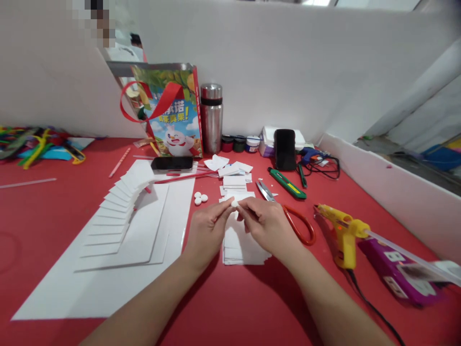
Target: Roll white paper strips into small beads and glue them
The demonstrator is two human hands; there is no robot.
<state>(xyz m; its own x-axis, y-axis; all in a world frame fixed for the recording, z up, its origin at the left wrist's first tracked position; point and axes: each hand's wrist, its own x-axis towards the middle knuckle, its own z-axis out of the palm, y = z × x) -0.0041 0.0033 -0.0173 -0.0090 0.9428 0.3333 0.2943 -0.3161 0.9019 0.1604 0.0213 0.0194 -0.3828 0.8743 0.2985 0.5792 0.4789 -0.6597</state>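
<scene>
My left hand [209,226] and my right hand [266,221] meet over a stack of white paper pieces [245,247]. Between their fingertips they pinch a small white disc [235,203]; its edges are partly hidden by the fingers. Just left of the hands, three similar white discs [200,198] lie together on the red table [230,307]. More white cut pieces [235,182] are piled beyond the fingers. Right of my right hand lie scissors with orange-red handles [306,230], their blades pointing away from me.
At left, a curved stair-like white card model [115,211] stands on a white sheet [54,298]. A yellow glue gun [345,235], a purple box [399,271] and a green cutter [287,183] are at right. Behind are a phone [172,163], gift bag [180,115] and steel flask [212,120].
</scene>
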